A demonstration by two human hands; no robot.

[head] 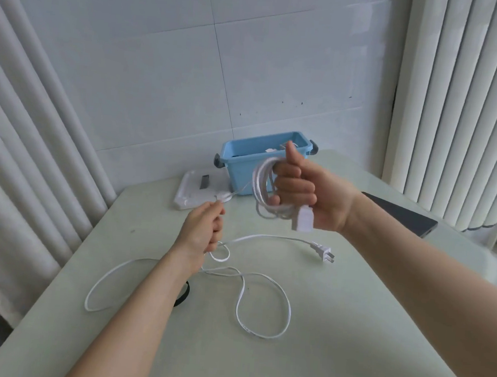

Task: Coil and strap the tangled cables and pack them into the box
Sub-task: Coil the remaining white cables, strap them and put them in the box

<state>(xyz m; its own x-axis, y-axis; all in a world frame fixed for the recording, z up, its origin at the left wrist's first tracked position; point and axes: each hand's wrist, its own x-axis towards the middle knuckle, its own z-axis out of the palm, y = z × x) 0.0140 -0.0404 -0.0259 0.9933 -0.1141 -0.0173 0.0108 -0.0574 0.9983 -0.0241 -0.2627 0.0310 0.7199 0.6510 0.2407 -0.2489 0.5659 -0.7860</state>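
So, about halfway: your right hand [303, 192] grips the coil [260, 184], left hand [202, 229] pinches the power cable [319, 250]; worktop [364, 329] loops, strapping, boxing remain.

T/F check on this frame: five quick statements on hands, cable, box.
1. The right hand holds coiled white cable. True.
2. The plug is inside the blue box. False: it lies on the table.
3. The left hand grips the cable. True.
4. The box has its lid on. False: the box is open and the lid lies on the table beside it.
5. All the cable is coiled. False: loose loops lie on the table.
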